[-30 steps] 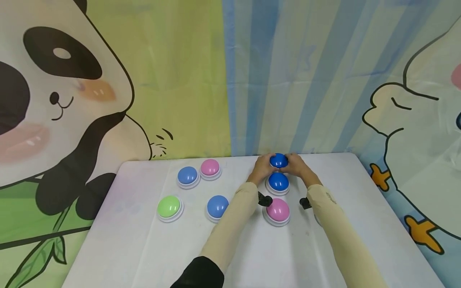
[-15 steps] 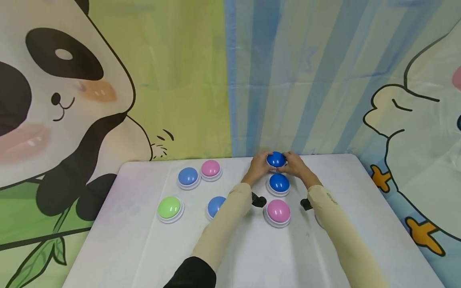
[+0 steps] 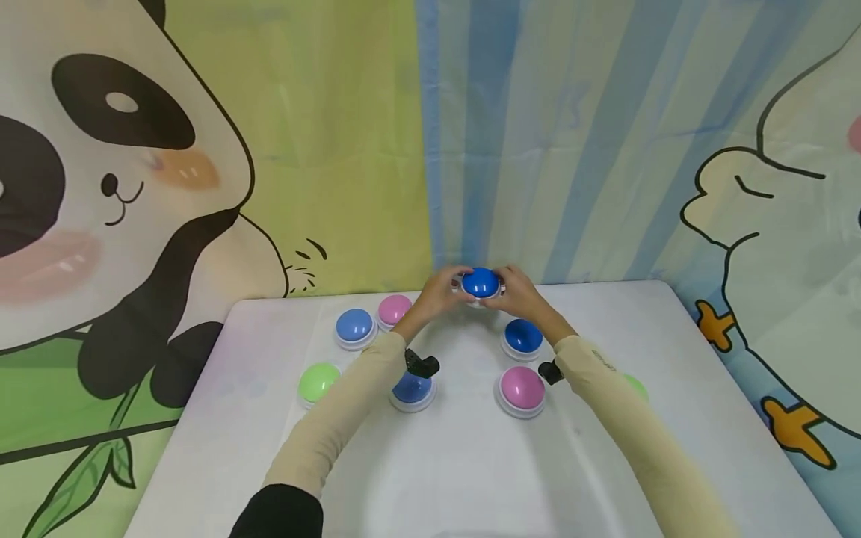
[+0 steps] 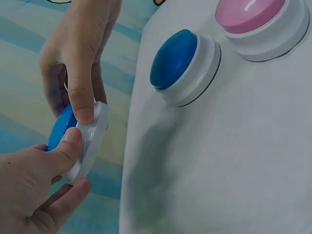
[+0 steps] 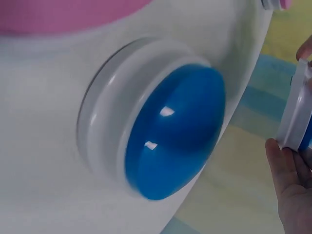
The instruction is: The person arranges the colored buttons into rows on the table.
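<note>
- Tabletop (image 3: 457, 478): white.
- Nine o'clock: green button (image 3: 318, 382); nearer centre, blue button (image 3: 413, 390).
- Ten: second blue button (image 3: 353, 326).
- Eleven: pink button (image 3: 394, 308).
- Between one and two: third blue button (image 3: 522, 337).
- Three: second pink button (image 3: 522, 388); beyond, second green button (image 3: 636, 385), mostly hidden.

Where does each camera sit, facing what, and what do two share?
Head: worn on the head, facing forward and down at the table; shows left hand, right hand and sleeves.
Left wrist: on that wrist, facing the held blue button; both hands show.
Right wrist: on that wrist, facing the resting blue button; parts of both hands at right.
The wrist views share both these buttons.
</note>
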`<control>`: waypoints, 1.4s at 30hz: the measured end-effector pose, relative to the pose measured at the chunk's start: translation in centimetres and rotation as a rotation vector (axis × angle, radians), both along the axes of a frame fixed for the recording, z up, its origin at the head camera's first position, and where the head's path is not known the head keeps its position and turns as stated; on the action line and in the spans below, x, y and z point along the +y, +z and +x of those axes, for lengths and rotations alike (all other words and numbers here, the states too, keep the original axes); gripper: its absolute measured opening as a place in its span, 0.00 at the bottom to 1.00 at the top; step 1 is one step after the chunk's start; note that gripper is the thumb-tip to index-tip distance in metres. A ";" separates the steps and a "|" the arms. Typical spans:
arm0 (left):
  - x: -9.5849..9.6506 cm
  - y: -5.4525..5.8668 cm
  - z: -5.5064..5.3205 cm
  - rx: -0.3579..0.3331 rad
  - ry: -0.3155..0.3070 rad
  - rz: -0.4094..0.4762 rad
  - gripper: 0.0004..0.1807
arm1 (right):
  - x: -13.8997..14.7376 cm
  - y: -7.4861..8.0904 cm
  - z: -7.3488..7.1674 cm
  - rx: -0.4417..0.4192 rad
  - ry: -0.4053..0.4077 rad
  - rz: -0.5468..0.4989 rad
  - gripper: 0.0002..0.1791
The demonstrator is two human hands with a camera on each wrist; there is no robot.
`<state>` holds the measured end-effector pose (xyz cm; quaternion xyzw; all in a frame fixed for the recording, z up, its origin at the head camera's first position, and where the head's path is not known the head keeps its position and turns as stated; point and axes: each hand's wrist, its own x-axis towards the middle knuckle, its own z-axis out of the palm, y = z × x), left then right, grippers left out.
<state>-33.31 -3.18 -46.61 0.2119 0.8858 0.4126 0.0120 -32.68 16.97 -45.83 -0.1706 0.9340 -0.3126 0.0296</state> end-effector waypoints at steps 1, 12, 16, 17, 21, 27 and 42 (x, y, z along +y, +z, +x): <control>-0.3 0.3 0.0 0.021 0.001 -0.008 0.27 | -0.3 0.1 0.0 0.004 -0.005 -0.012 0.41; -2.4 0.8 4.2 0.105 -0.033 0.057 0.28 | -1.2 1.2 4.4 0.120 0.077 -0.061 0.38; -3.1 0.7 7.3 0.086 -0.017 0.080 0.29 | -1.6 1.9 7.4 0.137 0.093 -0.051 0.39; -3.3 0.8 8.1 0.081 -0.011 0.081 0.30 | -1.8 2.1 8.1 0.136 0.097 -0.055 0.38; -4.0 1.1 11.5 0.096 -0.006 0.061 0.30 | -2.1 2.6 11.2 0.136 0.090 -0.056 0.38; -4.6 0.8 15.9 0.141 -0.008 0.044 0.30 | -2.6 2.4 15.0 0.200 0.104 -0.057 0.38; -6.6 -0.4 21.6 0.187 0.068 0.040 0.30 | -4.7 0.5 18.9 0.227 0.188 -0.105 0.38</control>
